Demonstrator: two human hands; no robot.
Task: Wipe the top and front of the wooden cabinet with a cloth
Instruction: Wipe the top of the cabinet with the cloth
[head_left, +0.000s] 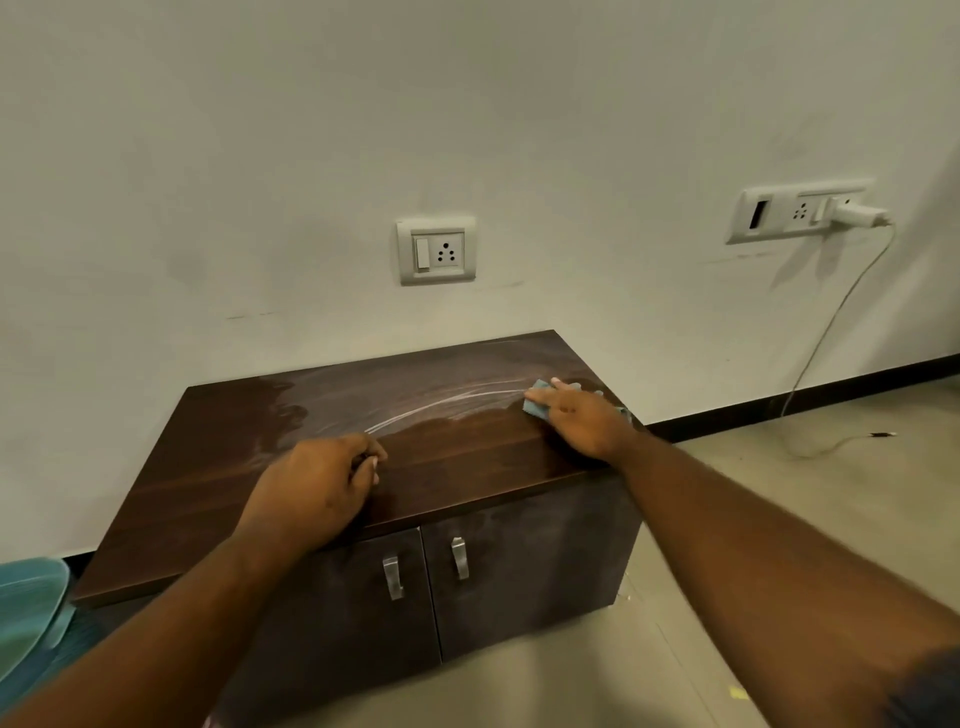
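Note:
A low dark wooden cabinet (218, 457) stands against the white wall, with two front doors and metal handles (393, 577). Its top shows curved wet streaks across the middle. My right hand (582, 421) lies flat near the top's right edge, pressing a small teal cloth (537, 402) onto the wood; most of the cloth is hidden under the palm. My left hand (317, 488) rests on the front edge of the top with its fingers curled shut and nothing visible in them.
A wall socket (436, 250) sits above the cabinet. At the right a switch panel (795, 210) holds a plugged charger whose cable (831, 332) trails onto the tiled floor. A teal object (31, 608) lies at the lower left beside the cabinet.

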